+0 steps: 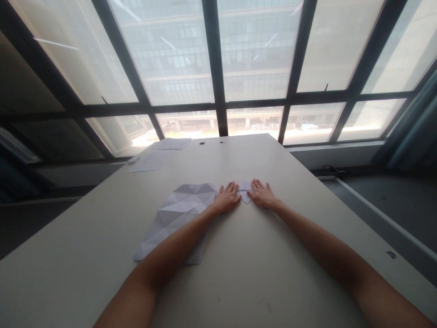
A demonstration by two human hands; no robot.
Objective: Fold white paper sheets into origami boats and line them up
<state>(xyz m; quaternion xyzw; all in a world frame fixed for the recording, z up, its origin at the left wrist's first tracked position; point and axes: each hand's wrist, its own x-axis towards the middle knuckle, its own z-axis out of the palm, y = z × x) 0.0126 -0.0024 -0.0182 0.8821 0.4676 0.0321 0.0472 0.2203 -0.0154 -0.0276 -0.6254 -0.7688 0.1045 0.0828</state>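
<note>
A small folded piece of white paper (pixel 245 186) lies on the table between my two hands, its lower end coming to a point. My left hand (pixel 226 197) rests flat on the paper's left side, fingers stretched forward. On the right side, my right hand (pixel 262 194) lies flat too, with its fingers extended. Both hands cover the paper's side edges. Left of my left hand, a large creased sheet of white paper (pixel 186 200) shows raised triangular folds; my left forearm hides part of it.
The white table (pixel 239 159) reaches toward a wall of windows (pixel 252 50). Several flat paper sheets (pixel 150 161) lie at its far left. Two small dark spots (pixel 202 143) mark the far edge. A small dark mark (pixel 391 254) sits near the right edge. Blue curtains (pixel 409 123) hang at right.
</note>
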